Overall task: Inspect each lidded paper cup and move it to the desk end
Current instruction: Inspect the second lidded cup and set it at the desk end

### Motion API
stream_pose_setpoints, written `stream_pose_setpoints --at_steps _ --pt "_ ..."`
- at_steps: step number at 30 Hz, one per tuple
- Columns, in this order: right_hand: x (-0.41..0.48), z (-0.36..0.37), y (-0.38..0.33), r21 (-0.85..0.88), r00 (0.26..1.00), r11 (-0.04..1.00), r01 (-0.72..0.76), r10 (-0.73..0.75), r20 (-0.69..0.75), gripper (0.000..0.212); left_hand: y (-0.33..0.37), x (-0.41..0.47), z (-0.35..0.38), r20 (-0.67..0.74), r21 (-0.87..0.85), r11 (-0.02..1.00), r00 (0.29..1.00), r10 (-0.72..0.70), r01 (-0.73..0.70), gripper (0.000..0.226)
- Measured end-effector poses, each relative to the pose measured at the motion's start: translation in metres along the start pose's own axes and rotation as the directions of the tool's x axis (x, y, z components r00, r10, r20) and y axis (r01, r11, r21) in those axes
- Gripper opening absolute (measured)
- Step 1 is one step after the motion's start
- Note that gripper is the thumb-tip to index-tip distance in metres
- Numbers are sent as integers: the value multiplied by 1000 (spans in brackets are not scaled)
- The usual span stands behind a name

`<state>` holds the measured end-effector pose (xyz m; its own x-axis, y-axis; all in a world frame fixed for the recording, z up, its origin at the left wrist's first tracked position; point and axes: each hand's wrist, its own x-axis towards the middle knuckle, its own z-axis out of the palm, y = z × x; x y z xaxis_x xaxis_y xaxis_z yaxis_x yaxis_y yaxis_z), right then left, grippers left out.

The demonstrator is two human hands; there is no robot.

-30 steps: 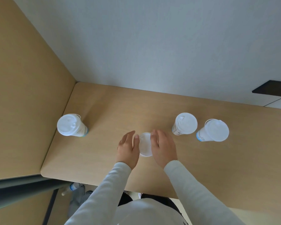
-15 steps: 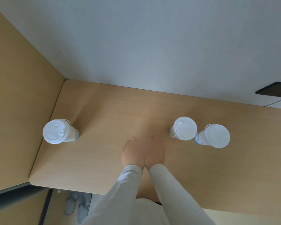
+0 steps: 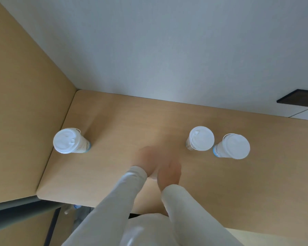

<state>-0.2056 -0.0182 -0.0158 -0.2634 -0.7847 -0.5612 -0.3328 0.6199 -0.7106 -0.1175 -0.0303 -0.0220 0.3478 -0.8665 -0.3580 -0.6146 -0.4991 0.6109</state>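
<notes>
Near the desk's (image 3: pixel 100 174) front edge, the left hand (image 3: pixel 144 158) and right hand (image 3: pixel 169 172) are blurring together, side by side; a sliver of white is showing between them at (image 3: pixel 152 177), but whether they are gripping a cup cannot be told. Three lidded paper cups are clearly standing upright: the left cup (image 3: pixel 68 140) by the desk's left edge, the middle cup (image 3: pixel 200 138) and the right cup (image 3: pixel 234 146) close together right of the hands. Their lids are hiding any contents.
</notes>
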Motion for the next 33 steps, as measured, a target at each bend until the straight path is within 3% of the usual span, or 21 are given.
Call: stream_pose_setpoints --at_steps 3,6,9,11,13,15,23,26,28,30,32,33 --pt "-2 -10 4 -24 1000 1000 -13 13 -8 26 -2 4 -9 6 104 992 998 67 -67 46" --pt "8 -12 -10 -38 999 998 50 -50 -3 23 2 -5 -11 -64 -103 995 998 -21 14 58" --pt "18 -6 -20 -103 987 983 152 -146 63 29 4 -14 -6 -130 -397 894 951 -279 208 53" --pt "25 0 -17 -153 981 972 181 -167 99 24 6 -17 1 -37 -565 720 859 -511 404 53" --pt "29 5 -13 -181 985 971 154 -136 108 18 11 -16 8 44 -606 601 776 -629 521 58" --pt "32 10 -9 -167 991 979 118 -104 88 19 12 -13 12 -5 -616 593 750 -662 519 57" --pt "33 13 -9 -137 994 985 103 -96 52 37 6 -5 16 -146 -550 688 757 -637 473 41" --pt "27 14 -11 -88 997 993 78 -76 28 41 2 -2 15 -144 -492 747 805 -576 447 38" --pt "21 14 -11 -41 1000 999 -1 1 0 33 -1 3 11 -144 -383 839 873 -467 386 36" --pt "13 15 -9 5 992 992 -126 126 -5 33 -5 9 4 -193 -216 950 943 -270 227 42" --pt "6 16 -5 -23 973 972 -232 232 4 39 -4 12 -10 -281 -35 999 958 -47 39 51" --pt "4 16 -5 -71 978 976 -207 207 -9 39 -5 12 -16 -334 -7 1000 942 19 -23 53"
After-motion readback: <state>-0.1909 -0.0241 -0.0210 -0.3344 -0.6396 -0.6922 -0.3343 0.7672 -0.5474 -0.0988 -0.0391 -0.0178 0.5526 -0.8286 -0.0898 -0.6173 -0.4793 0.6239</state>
